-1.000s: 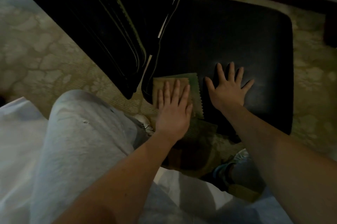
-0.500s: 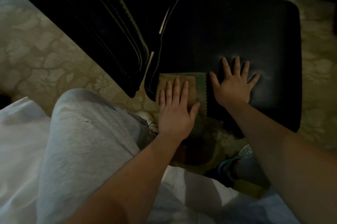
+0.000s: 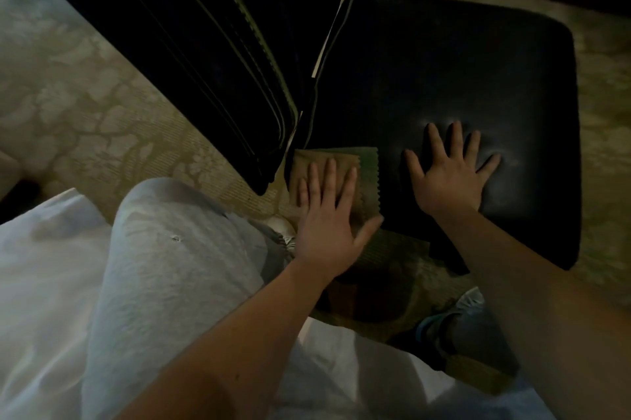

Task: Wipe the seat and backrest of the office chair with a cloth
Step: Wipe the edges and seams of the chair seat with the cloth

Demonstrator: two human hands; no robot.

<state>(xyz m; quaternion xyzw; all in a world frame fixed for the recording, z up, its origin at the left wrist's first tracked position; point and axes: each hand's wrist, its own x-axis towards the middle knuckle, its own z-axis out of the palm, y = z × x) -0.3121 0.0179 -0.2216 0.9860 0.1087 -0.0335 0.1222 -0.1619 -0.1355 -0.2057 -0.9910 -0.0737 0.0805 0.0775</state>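
My left fingers point(image 3: 329, 173) lie straight and slightly spread, flat on the cloth point(image 3: 368, 173), with the thumb angled out to the right. The left hand point(image 3: 324, 225) presses the cloth down rather than gripping it. The cloth is tan with a green piece that has a zigzag edge. It sits at the near left corner of the seat point(image 3: 461, 61), just beside the lower end of the backrest point(image 3: 205, 44). I cannot tell whether the cloth hangs over the near edge there.

My right fingers point(image 3: 454, 136) are fanned wide and straight. The right hand point(image 3: 447, 177) rests palm down on the bare black seat, near its near edge and just right of the cloth. It holds nothing, and the cushion dimples around the fingertips.

The black backrest, with its pale stitched seams, runs diagonally along the seat's left edge. Under the chair lies a patterned carpet point(image 3: 85, 95). My knee in grey trousers point(image 3: 164, 266) is bent on the left, and one shoe point(image 3: 457, 312) shows below the seat's near edge.
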